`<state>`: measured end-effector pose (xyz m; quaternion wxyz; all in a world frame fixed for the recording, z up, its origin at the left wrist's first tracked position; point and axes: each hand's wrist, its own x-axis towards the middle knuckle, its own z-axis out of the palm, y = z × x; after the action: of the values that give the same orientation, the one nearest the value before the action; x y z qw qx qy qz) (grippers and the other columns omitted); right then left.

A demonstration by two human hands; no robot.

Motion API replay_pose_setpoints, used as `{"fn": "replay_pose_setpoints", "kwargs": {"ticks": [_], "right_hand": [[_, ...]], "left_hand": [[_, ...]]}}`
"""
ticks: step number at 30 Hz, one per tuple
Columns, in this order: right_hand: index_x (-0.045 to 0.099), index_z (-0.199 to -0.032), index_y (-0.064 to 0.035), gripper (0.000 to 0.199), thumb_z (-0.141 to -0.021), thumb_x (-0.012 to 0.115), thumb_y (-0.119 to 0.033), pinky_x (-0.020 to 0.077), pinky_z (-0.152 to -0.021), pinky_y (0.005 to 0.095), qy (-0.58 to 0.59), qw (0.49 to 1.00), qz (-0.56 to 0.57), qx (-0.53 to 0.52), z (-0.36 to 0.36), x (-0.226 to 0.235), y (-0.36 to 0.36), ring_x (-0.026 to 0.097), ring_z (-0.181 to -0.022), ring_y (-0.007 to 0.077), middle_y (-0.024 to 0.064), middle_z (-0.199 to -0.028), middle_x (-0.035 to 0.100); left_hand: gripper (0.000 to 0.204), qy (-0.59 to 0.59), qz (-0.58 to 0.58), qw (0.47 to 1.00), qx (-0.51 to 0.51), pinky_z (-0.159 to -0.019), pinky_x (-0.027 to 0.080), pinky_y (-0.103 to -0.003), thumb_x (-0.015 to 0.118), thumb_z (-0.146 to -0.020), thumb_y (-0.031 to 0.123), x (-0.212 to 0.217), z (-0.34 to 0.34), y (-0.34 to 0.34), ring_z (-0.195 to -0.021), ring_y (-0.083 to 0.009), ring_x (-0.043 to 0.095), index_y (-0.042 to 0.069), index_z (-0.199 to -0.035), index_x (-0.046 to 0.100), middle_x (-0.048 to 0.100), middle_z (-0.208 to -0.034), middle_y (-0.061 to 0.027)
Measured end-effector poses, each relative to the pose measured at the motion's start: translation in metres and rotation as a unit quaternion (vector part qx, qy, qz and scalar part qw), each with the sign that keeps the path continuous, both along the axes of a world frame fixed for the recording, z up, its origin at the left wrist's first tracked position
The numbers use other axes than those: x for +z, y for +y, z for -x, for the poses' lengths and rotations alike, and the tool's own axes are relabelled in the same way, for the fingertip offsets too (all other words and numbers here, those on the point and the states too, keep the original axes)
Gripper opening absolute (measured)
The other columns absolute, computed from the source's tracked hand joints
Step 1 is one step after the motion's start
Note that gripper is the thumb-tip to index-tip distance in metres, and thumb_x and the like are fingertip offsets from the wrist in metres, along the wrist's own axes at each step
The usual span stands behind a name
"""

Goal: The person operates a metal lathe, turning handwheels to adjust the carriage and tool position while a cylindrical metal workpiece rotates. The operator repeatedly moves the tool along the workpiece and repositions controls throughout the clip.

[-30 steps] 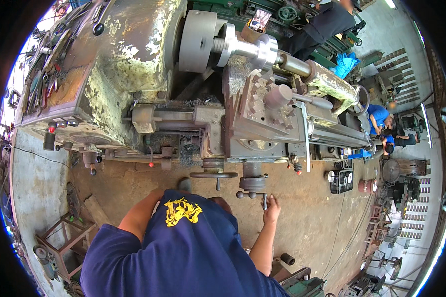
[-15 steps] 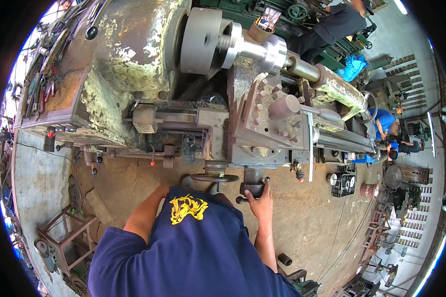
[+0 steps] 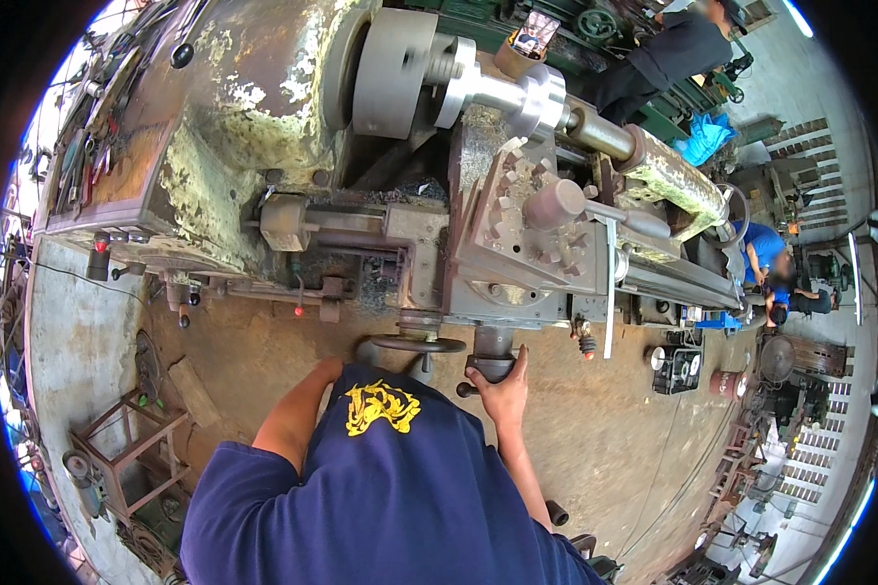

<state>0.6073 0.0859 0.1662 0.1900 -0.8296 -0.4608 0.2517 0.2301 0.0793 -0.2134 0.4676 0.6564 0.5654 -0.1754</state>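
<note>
My right hand (image 3: 504, 392) grips the dark ball-ended crank (image 3: 491, 368) on the front of a large lathe, its thumb over the hub and one finger pointing up. A black knob (image 3: 467, 389) of this crank shows left of the hand. My left hand (image 3: 331, 370) is mostly hidden behind my navy shirt, near the carriage handwheel (image 3: 418, 344); its fingers do not show. Above, a shiny stepped metal workpiece (image 3: 498, 95) runs between the grey chuck (image 3: 392, 73) and the tailstock (image 3: 675, 185). The square tool post (image 3: 532, 219) stands in front of it.
Hand tools (image 3: 93, 161) lie on the headstock at left. A thin metal strip (image 3: 610, 292) hangs beside the tool post. One person in dark clothes (image 3: 675, 63) stands behind the lathe; others in blue (image 3: 763, 249) work at far right. A metal frame (image 3: 132, 444) stands at lower left.
My right hand and the crank have shifted slightly; the crank's upper right knob is now hidden. The whole view has tilted a little. My left arm looks nearly the same.
</note>
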Motion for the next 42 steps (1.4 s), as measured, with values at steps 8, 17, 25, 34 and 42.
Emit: {"fn": "replay_pose_setpoints", "kwargs": {"ticks": [8,17,25,34,42], "right_hand": [[0.029,-0.15,0.0024,0.114,-0.063,0.089,-0.043,0.0464,-0.1,0.0493,0.016,0.999,-0.039,0.014,-0.005,-0.007,-0.002,0.054,-0.121,0.0477,0.0345,-0.134,0.051],[0.031,-0.148,0.0044,0.113,-0.063,0.089,-0.043,0.0469,-0.1,0.0492,0.05,0.998,-0.03,0.009,-0.011,-0.011,-0.002,0.055,-0.12,0.0486,0.0361,-0.131,0.053],[0.032,-0.147,0.0049,0.11,-0.064,0.088,-0.042,0.0485,-0.097,0.047,0.09,0.995,-0.033,-0.002,-0.015,-0.015,-0.004,0.059,-0.117,0.0464,0.0357,-0.128,0.056],[0.033,-0.147,0.0032,0.109,-0.065,0.087,-0.043,0.0512,-0.092,0.0457,0.112,0.993,-0.036,-0.008,-0.019,-0.018,-0.005,0.064,-0.11,0.0444,0.0335,-0.119,0.062],[0.029,-0.15,0.0024,0.104,-0.07,0.086,-0.033,0.0572,-0.074,0.036,0.139,0.99,-0.035,-0.009,-0.02,-0.014,-0.004,0.071,-0.086,0.0281,0.024,-0.104,0.069]], "left_hand": [[0.05,0.002,0.009,1.0,-0.02,-0.094,0.051,-0.048,0.059,-0.083,0.046,0.012,-0.009,-0.008,-0.11,-0.041,0.064,0.004,-0.105,0.074,0.067,-0.114,-0.0257],[0.055,0.005,-0.002,1.0,0.012,-0.089,0.052,-0.048,0.059,-0.081,0.047,0.03,-0.01,-0.014,-0.104,-0.0428,0.066,-0.002,-0.101,0.072,0.068,-0.106,-0.0289],[0.051,0.005,-0.032,0.999,0.024,-0.086,0.053,-0.048,0.06,-0.08,0.044,0.015,-0.005,-0.023,-0.101,-0.0434,0.067,-0.002,-0.097,0.072,0.069,-0.101,-0.0286],[0.047,-0.017,-0.031,0.999,0.01,-0.084,0.054,-0.047,0.061,-0.077,0.042,0.009,0.0,-0.022,-0.099,-0.0417,0.068,-0.001,-0.092,0.074,0.069,-0.099,-0.0279],[0.049,-0.007,-0.03,0.999,0.024,-0.084,0.054,-0.047,0.062,-0.075,0.044,0.006,0.002,-0.024,-0.099,-0.0414,0.068,0.0,-0.094,0.074,0.069,-0.1,-0.0278]]}}
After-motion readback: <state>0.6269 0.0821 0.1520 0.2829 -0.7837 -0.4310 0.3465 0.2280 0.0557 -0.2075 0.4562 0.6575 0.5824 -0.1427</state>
